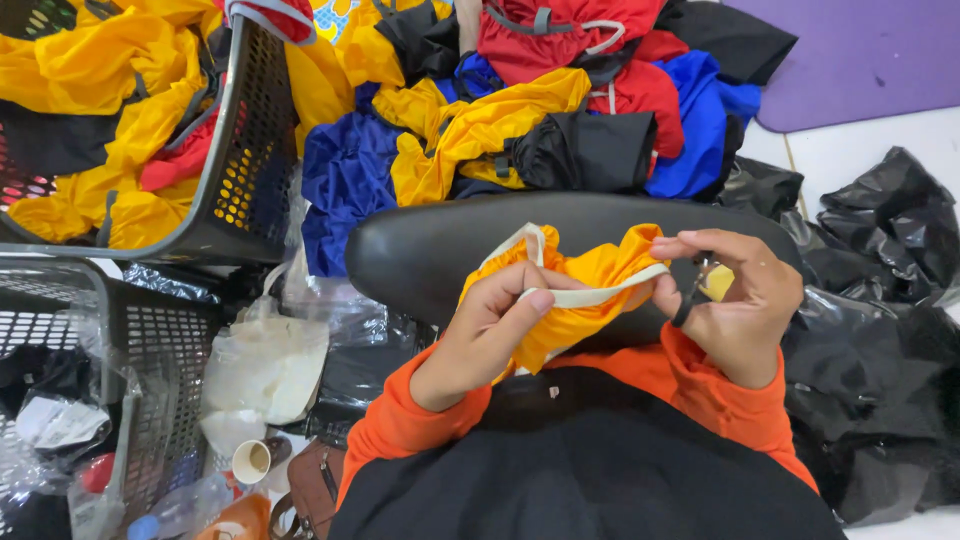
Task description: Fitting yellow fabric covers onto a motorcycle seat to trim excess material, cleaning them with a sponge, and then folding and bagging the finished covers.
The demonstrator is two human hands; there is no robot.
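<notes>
Both hands close on one bundle of yellow fabric (580, 300) held above the lap. Left hand (490, 330): fingers curled around the lower part of the bundle, with the thumb pressing a cream drawstring (590, 296) against the cloth. Right hand (735, 300): fingers bent inward, pinching the far end of the same drawstring; a small dark tool (690, 300) with a pale yellow part sits inside this grip, though its kind cannot be made out. The drawstring runs taut between the two hands and loops once over the top of the bundle.

Orange sleeves (700, 385) cover both forearms. Directly behind the bundle lies a black padded surface (420, 250), curved at its edge. Beyond it, a heap of garments (480, 120) in yellow, blue, red and black covers the floor. At upper left, a grey perforated basket (250, 140) holds further yellow pieces; a second grey basket (150, 340) stands below it. Crumpled black plastic bags (880, 300) lie to the right, and a paper cup (252, 461) rests near clear plastic wrapping at lower left.
</notes>
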